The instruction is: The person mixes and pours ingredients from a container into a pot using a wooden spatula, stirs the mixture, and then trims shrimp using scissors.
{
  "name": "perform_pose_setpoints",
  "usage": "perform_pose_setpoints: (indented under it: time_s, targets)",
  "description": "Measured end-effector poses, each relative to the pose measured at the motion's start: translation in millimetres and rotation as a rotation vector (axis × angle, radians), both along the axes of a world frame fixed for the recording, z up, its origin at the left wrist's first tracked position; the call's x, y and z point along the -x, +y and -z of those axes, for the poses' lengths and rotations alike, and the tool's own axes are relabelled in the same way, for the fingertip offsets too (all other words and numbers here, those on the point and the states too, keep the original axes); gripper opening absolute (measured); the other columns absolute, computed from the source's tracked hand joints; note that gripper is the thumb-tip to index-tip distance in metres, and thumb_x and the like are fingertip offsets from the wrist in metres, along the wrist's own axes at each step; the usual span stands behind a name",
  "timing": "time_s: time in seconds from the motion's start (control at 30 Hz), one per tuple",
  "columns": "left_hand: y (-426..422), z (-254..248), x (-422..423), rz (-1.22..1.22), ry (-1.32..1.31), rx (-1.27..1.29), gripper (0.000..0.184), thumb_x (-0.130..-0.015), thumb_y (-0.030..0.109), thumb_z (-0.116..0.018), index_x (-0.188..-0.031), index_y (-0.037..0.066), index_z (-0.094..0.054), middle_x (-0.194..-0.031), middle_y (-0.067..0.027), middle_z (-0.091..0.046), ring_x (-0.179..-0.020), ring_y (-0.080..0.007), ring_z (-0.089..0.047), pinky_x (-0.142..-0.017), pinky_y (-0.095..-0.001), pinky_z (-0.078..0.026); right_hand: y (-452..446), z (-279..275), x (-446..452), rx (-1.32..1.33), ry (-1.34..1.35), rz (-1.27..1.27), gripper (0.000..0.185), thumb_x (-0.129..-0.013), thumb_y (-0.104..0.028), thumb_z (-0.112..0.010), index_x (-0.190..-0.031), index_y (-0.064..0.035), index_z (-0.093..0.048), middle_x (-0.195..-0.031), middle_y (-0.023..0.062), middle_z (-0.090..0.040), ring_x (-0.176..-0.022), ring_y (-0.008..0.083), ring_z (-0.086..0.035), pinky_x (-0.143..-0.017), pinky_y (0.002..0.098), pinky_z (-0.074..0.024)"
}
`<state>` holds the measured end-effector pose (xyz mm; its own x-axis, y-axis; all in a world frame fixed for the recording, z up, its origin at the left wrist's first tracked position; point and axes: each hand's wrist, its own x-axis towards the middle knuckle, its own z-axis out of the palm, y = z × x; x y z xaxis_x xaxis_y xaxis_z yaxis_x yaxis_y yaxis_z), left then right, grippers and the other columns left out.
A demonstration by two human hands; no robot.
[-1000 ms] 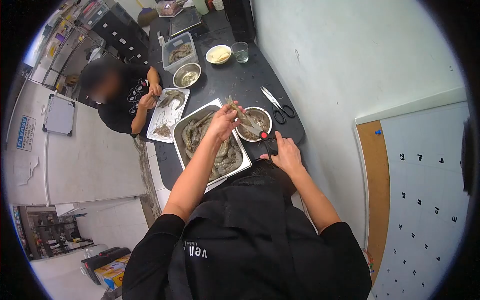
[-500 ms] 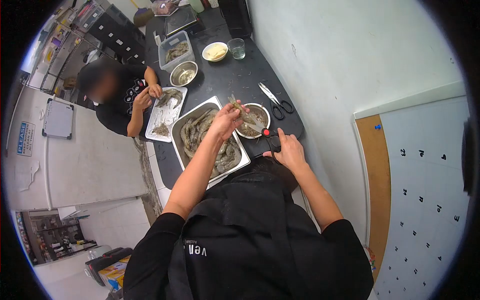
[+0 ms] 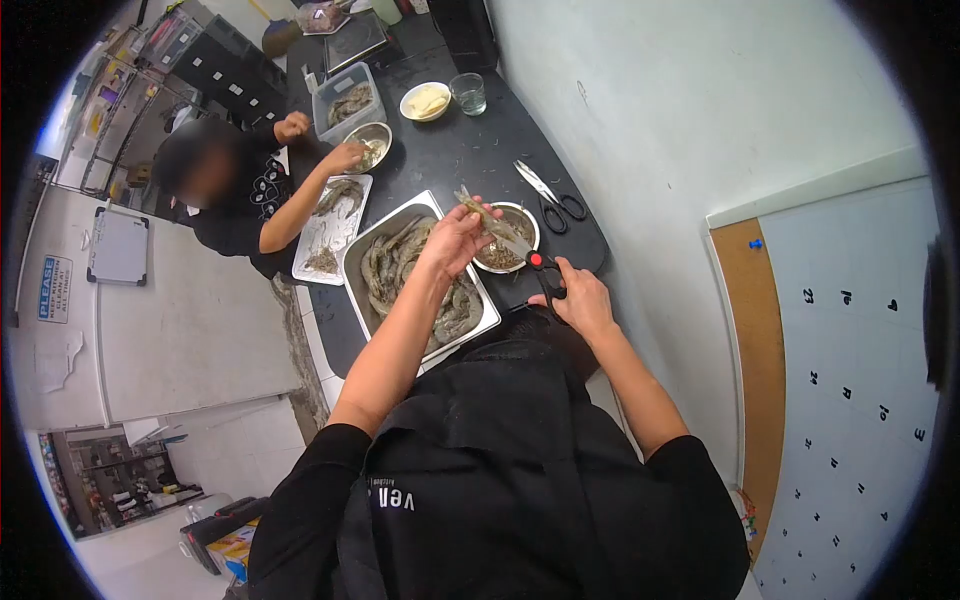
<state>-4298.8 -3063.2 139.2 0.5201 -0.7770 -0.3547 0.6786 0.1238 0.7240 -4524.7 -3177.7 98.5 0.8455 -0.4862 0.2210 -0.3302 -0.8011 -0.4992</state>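
My left hand (image 3: 456,240) pinches a shrimp (image 3: 478,208) above the gap between a deep white tray and a metal bowl. My right hand (image 3: 583,300) grips black scissors (image 3: 545,277) with a red pivot; their blades reach the shrimp over the bowl. The metal bowl (image 3: 525,218) below holds shrimp scraps. Several grey shrimp (image 3: 398,262) fill the deep white tray (image 3: 487,325) beside my left forearm. Whether the blades touch the shell is too small to tell.
A co-worker's hand (image 3: 345,158) is at a second metal bowl (image 3: 382,135), beside a shallow tray (image 3: 310,262). A clear bin (image 3: 325,107), a white bowl (image 3: 408,108), a glass (image 3: 468,95) and spare scissors (image 3: 555,212) stand on the black table (image 3: 465,148).
The co-worker's hands have moved away from the shallow tray, one to the second metal bowl, the other towards the clear bin. My scissor handles have closed somewhat; the shrimp stays in my left hand.
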Motion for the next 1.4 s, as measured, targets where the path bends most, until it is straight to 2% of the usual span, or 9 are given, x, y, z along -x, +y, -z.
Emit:
perform_pose_setpoints:
  time_s: [0.2, 0.53, 0.6, 0.73, 0.87, 1.03, 1.23, 1.33, 1.4]
  targets:
    - [-1.1, 1.0, 0.0, 0.055, -0.010, -0.016, 0.025, -0.096, 0.007, -0.043, -0.121, 0.010, -0.043, -0.116, -0.0045, -0.055, -0.118, -0.0266, -0.054, -0.094, -0.0460, -0.044, -0.1, 2.9, 2.1, -0.090, 0.039, 0.027, 0.077, -0.061, -0.058, -0.075, -0.112, -0.0038, -0.058, -0.067, 0.0084, -0.062, -0.065, 0.0283, -0.063, -0.060, 0.0391, -0.0503]
    - [-6.1, 4.2, 2.4, 0.033, 0.013, -0.062, 0.025, -0.096, 0.006, -0.043, -0.121, 0.008, -0.044, -0.117, -0.0073, -0.055, -0.118, -0.0267, -0.054, -0.096, -0.0496, -0.043, 1.0, -1.0, 2.4, -0.155, -0.029, 0.005, 0.077, -0.059, -0.058, -0.078, -0.110, -0.0032, -0.060, -0.069, 0.0131, -0.064, -0.069, 0.0332, -0.066, -0.064, 0.0412, -0.0518]
    - [-5.6, 10.4, -0.2, 0.063, 0.026, -0.028, 0.024, -0.096, 0.007, -0.042, -0.120, 0.010, -0.045, -0.115, -0.0070, -0.056, -0.118, -0.0265, -0.054, -0.095, -0.0482, -0.043, -0.6, -3.8, 1.5, -0.245, -0.028, -0.019, 0.083, -0.060, -0.063, -0.075, -0.112, -0.0004, -0.058, -0.073, 0.0224, -0.064, -0.075, 0.0410, -0.064, -0.067, 0.0450, -0.0518]
    - [-7.1, 2.4, 3.9, 0.069, -0.010, -0.107, 0.021, -0.096, 0.008, -0.043, -0.117, 0.009, -0.047, -0.115, -0.0071, -0.056, -0.118, -0.0267, -0.053, -0.095, -0.0480, -0.044, -1.7, -5.8, 0.1, -0.317, 0.014, -0.017, 0.082, -0.058, -0.062, -0.077, -0.111, -0.0022, -0.060, -0.073, 0.0192, -0.065, -0.073, 0.0371, -0.066, -0.065, 0.0427, -0.0523]
    - [-4.1, 13.5, -2.9, 0.096, 0.038, 0.006, 0.018, -0.096, 0.008, -0.044, -0.114, 0.009, -0.047, -0.114, -0.0070, -0.056, -0.118, -0.0293, -0.053, -0.096, -0.0517, -0.044, 0.6, -9.2, 0.8, -0.371, -0.029, -0.020, 0.079, -0.057, -0.062, -0.078, -0.106, -0.0017, -0.062, -0.068, 0.0169, -0.064, -0.069, 0.0359, -0.066, -0.062, 0.0418, -0.0522]
    - [-3.9, 7.7, -1.6, 0.056, 0.073, -0.023, 0.019, -0.097, 0.008, -0.042, -0.115, 0.009, -0.045, -0.115, -0.0075, -0.055, -0.120, -0.0307, -0.052, -0.098, -0.0539, -0.043, 3.0, -6.2, 0.6, -0.346, -0.030, -0.003, 0.075, -0.061, -0.056, -0.079, -0.105, 0.0018, -0.062, -0.073, 0.0224, -0.065, -0.074, 0.0396, -0.065, -0.064, 0.0444, -0.0523]
    - [-3.0, 0.2, 3.4, 0.043, 0.095, -0.067, 0.021, -0.098, 0.008, -0.040, -0.118, 0.010, -0.043, -0.117, -0.0073, -0.056, -0.121, -0.0296, -0.052, -0.096, -0.0518, -0.044, 4.5, -3.8, 1.0, -0.352, -0.097, -0.016, 0.063, -0.064, -0.049, -0.080, -0.101, -0.0008, -0.064, -0.072, 0.0206, -0.065, -0.072, 0.0396, -0.064, -0.061, 0.0429, -0.0512]
    - [-3.6, 9.0, 0.3, 0.039, 0.085, -0.082, 0.021, -0.098, 0.008, -0.040, -0.118, 0.009, -0.043, -0.117, -0.0075, -0.056, -0.121, -0.0291, -0.051, -0.093, -0.0504, -0.046, 3.4, -0.6, 0.0, -0.392, -0.035, 0.005, 0.078, -0.060, -0.055, -0.080, -0.107, 0.0054, -0.062, -0.073, 0.0203, -0.066, -0.072, 0.0358, -0.067, -0.065, 0.0393, -0.0521]
    - [-3.3, 9.8, 0.2, 0.030, 0.051, -0.102, 0.020, -0.097, 0.008, -0.041, -0.117, 0.009, -0.043, -0.118, -0.0076, -0.055, -0.121, -0.0297, -0.052, -0.092, -0.0504, -0.046, 3.8, -5.7, -0.5, -0.437, -0.022, -0.014, 0.073, -0.061, -0.054, -0.080, -0.103, 0.0023, -0.063, -0.074, 0.0206, -0.065, -0.074, 0.0375, -0.066, -0.065, 0.0409, -0.0514]
